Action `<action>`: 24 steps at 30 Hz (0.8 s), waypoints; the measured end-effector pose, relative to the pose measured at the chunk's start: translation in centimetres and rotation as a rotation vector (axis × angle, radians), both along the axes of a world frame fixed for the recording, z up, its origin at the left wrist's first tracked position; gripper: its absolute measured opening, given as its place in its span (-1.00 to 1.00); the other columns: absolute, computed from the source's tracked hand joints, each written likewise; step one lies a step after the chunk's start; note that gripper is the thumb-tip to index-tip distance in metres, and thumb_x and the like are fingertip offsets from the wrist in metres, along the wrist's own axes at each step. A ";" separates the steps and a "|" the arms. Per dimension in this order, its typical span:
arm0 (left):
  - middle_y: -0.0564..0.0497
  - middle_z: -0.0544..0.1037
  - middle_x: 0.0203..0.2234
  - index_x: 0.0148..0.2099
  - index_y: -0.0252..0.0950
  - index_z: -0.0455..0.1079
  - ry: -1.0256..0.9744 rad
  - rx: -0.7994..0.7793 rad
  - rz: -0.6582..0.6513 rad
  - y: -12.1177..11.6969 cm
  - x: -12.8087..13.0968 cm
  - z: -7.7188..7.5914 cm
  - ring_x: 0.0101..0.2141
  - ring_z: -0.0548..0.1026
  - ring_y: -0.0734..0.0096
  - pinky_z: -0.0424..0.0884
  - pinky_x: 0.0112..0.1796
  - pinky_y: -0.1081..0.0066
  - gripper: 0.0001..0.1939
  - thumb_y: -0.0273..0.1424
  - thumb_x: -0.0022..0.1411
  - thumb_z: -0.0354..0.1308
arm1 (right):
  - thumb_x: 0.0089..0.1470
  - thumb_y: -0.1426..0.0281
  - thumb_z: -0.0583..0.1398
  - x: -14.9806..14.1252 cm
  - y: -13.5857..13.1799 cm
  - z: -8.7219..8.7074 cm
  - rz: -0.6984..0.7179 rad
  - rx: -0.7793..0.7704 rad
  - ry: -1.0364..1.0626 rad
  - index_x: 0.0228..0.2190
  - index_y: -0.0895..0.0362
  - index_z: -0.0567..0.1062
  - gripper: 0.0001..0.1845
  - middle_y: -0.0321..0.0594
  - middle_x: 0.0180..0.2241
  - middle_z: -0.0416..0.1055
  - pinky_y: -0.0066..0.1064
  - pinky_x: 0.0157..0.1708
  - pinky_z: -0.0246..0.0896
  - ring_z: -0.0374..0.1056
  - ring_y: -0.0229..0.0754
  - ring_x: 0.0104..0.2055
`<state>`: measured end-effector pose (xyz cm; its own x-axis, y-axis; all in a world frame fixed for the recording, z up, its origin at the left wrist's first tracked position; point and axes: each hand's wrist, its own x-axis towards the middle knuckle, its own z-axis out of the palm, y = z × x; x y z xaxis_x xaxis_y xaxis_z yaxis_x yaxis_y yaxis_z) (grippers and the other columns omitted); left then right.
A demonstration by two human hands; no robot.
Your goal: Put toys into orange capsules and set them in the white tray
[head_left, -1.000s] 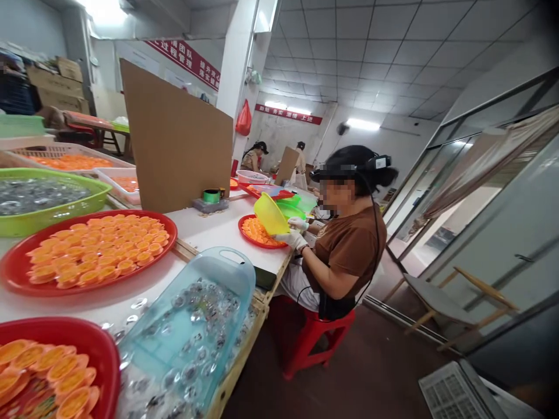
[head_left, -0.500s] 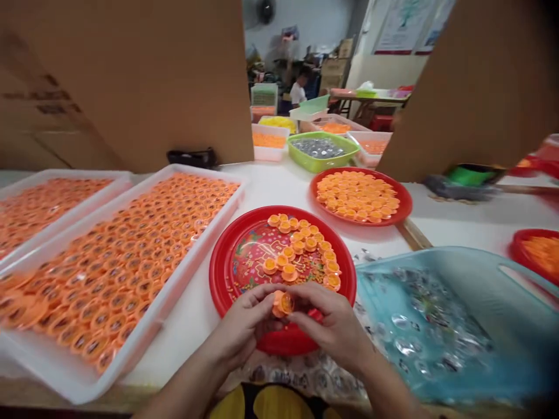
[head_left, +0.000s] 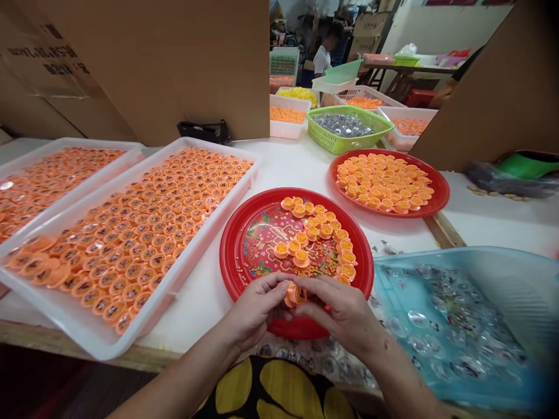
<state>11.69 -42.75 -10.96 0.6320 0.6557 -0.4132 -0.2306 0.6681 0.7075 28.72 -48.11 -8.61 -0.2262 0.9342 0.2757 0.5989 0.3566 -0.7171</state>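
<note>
**Room and surface.** Workshop interior, with a long white work table [head_left: 305, 163] edged in pale wood [head_left: 87, 343]. Brown cardboard partitions stand at 11 o'clock [head_left: 144, 64] and 2 o'clock [head_left: 493, 110]. Beyond the gap between them, at 12 to 1 o'clock, are stacked cardboard cartons [head_left: 367, 20] and a seated person in a white top [head_left: 325, 55].

**Table contents, from the hands.**
- Two white plastic trays at 9 to 10 o'clock [head_left: 196, 244] [head_left: 74, 139], the near one packed with orange caps, the far one likewise.
- Blue translucent tub at 3 to 4 o'clock [head_left: 437, 256], holding many clear discs with dark markings.
- Red plate at 1 o'clock [head_left: 443, 192], heaped with orange caps.
- Green plastic basket at 1 o'clock, farther off [head_left: 332, 145], filled with silvery clear pieces.
- Red plate with a floral pattern at 12 o'clock [head_left: 231, 256], directly in front of the hands, carrying a loose cluster of orange caps.
- Clear discs scattered on the table at 6 o'clock [head_left: 305, 364], just beside the tub.

**Hands.** Left hand [head_left: 253, 308] and right hand [head_left: 345, 317], both bare and closed, fingers curled, meeting over the near edge of the patterned plate. Together they grip one orange plastic cap [head_left: 297, 295], pinched between them, held just above the plate and tilted on its side. A yellow-and-black garment [head_left: 279, 390] shows below the wrists.

**Writing.** Dark printed characters on the left partition [head_left: 59, 58]: too blurred and angled to read. The plate's centre motif cannot be read either.
</note>
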 end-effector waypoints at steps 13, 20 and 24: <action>0.03 0.47 -0.49 -0.20 -0.35 0.41 0.007 0.033 0.020 -0.9 0.1 1.0 -0.54 0.41 0.57 0.36 -0.46 0.52 -0.67 -0.24 0.04 0.27 | 0.16 0.46 0.11 -0.2 -0.7 1.0 -0.031 0.032 -0.036 -0.04 0.06 0.41 -0.68 -0.17 -0.25 0.38 -0.33 -0.26 0.33 0.34 -0.18 -0.22; 0.03 0.48 -0.46 -0.18 -0.35 0.43 -0.022 0.052 0.049 -1.1 0.0 1.0 -0.48 0.42 0.55 0.40 -0.42 0.51 -0.70 -0.29 0.05 0.28 | 0.17 0.46 0.09 -0.4 -1.0 1.4 -0.033 -0.004 -0.049 -0.03 0.11 0.39 -0.69 -0.16 -0.25 0.39 -0.32 -0.26 0.34 0.35 -0.18 -0.22; 0.02 0.48 -0.43 -0.18 -0.35 0.44 -0.021 0.063 0.088 -1.3 0.1 1.0 -0.45 0.43 0.53 0.42 -0.39 0.46 -0.68 -0.31 0.01 0.31 | 0.18 0.44 0.08 -0.6 -1.2 1.1 -0.056 0.031 -0.101 -0.07 0.17 0.40 -0.73 -0.11 -0.24 0.40 -0.28 -0.24 0.36 0.35 -0.14 -0.22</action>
<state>11.78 -44.04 -10.01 0.5787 0.7335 -0.3564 -0.3017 0.5986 0.7421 28.09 -49.26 -7.47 -0.2024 0.9376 0.2829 0.6869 0.3418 -0.6414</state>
